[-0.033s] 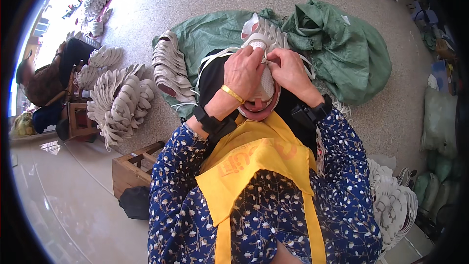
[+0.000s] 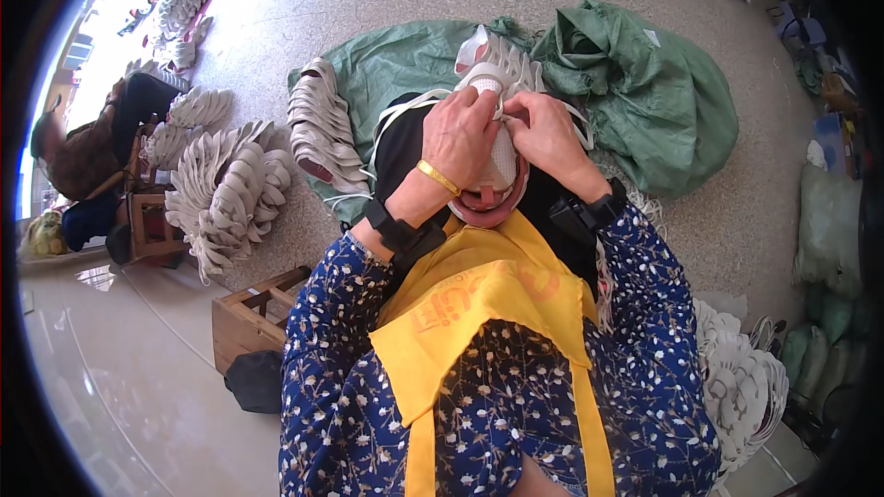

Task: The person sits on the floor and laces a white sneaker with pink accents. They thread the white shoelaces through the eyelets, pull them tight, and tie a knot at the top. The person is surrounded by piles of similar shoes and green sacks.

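Note:
A white mesh shoe upper (image 2: 502, 161) with a pinkish-red lined opening lies across my lap, its toe pointing away from me. From its left my left hand (image 2: 458, 133) is closed over the lacing area, fingers bent against the upper. At the right edge my right hand (image 2: 545, 135) pinches at the eyelets, where a white shoelace (image 2: 498, 113) runs between the fingertips of both hands. Loose lace ends (image 2: 401, 110) loop out to the left and also to the right. My fingers partly hide the eyelets and the exact grip on the lace.
More shoe uppers lie stacked beyond my knees (image 2: 479, 46), to the left (image 2: 322, 124) and at the lower right (image 2: 737, 377). Green sacks (image 2: 645, 101) spread on the floor ahead. A wooden stool (image 2: 241, 322) stands left; another person (image 2: 87, 152) sits at the far left.

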{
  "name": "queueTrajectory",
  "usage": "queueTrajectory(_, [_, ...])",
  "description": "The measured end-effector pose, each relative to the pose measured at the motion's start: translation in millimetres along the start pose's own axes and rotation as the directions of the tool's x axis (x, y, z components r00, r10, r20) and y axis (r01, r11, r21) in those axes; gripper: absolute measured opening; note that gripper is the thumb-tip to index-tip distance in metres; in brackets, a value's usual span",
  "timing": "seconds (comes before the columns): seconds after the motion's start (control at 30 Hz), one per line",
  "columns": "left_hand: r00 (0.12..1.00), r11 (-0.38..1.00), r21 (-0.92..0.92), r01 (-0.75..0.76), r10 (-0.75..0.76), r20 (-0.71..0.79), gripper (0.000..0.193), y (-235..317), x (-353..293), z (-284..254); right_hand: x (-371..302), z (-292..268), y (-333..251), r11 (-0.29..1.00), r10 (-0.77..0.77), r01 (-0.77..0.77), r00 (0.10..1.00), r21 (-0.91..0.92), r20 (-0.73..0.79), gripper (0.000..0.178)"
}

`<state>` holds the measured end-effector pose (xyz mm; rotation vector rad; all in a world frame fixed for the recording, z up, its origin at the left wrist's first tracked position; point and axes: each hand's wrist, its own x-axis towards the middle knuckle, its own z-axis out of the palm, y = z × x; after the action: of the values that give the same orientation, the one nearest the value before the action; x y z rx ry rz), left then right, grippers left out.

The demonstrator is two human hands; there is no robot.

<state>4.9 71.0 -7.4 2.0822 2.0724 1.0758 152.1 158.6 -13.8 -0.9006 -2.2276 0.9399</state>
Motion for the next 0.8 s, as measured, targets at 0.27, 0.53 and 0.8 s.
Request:
queueTrajectory(0.27, [0.998, 0.998, 0.017, -0.065, 0.065, 0.017, 0.019, 0.3, 1.6, -1.7, -3.4, 2.5, 4.9, 1.000, 0.013, -0.013, 1.000, 0.013, -0.012, 0.016])
queueTrajectory(0.53, [0.986, 0.973, 0.168, -0.155, 0.142, 0.087, 0.021, 0.0, 1.0, 1.3, 0.4, -3.8, 3.9, 0.997, 0.068, -0.068, 0.997, 0.030, 0.024, 0.015])
queueTrajectory(0.8, [0.967, 0.938, 0.249, -0.241, 0.212, 0.138, 0.022, 1.6, -1.1, 1.0, 6.0, -0.4, 23.1, 0.949, 0.186, -0.210, 0.975, 0.237, 0.121, 0.013])
